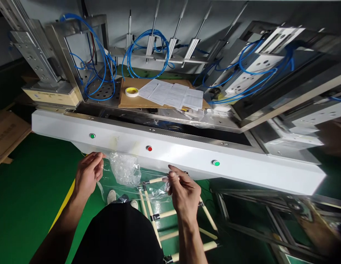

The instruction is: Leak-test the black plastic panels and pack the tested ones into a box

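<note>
A clear plastic bag [125, 169] hangs stretched between my two hands, just below the front edge of a white machine panel [181, 156]. My left hand [88, 174] pinches the bag's left edge with its fingers closed. Over on the other side my right hand [183, 190] pinches the bag's right edge, fingers also closed. Both hands are held in front of my body, over the green floor.
The panel carries a green button [92, 136], a red button [149, 148] and another green button [216, 163]. Behind it lie cardboard with paper sheets [173, 94] and a tape roll [131, 91], among blue hoses. A pale pipe rack [170, 214] stands below.
</note>
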Demonstrator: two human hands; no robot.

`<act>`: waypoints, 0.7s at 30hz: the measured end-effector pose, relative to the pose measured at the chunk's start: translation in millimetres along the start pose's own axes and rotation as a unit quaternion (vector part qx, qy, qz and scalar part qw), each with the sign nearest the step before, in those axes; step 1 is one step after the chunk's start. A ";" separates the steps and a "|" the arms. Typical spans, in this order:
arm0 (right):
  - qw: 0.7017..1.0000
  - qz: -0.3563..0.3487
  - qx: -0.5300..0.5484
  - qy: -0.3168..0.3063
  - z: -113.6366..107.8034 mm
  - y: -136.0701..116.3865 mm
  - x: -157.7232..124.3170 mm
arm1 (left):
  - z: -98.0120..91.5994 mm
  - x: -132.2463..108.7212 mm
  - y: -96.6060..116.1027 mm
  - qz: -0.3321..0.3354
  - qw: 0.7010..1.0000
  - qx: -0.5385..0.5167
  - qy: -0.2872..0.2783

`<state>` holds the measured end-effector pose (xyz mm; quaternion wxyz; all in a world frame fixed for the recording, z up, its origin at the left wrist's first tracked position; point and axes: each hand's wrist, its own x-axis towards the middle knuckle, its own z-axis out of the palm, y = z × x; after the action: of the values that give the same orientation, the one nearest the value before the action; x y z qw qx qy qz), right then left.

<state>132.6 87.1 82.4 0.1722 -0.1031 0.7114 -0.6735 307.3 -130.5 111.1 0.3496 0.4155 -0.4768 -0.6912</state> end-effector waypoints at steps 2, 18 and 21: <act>0.999 0.009 0.020 -0.030 -4.6 1.7 1.5 | 1.2 1.0 1.3 -0.009 1.000 -0.002 -0.002; 0.996 -0.024 0.027 0.084 16.8 -10.6 -3.3 | 4.3 -9.6 17.8 0.081 0.993 -0.013 0.091; 0.986 -0.022 0.043 0.158 24.9 -13.1 -3.8 | 7.0 -12.5 18.3 0.102 0.988 -0.019 0.117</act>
<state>144.5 64.6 94.9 0.0466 -0.0037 0.6977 -0.7149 307.7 -122.4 132.9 0.4794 0.4359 -0.4595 -0.6075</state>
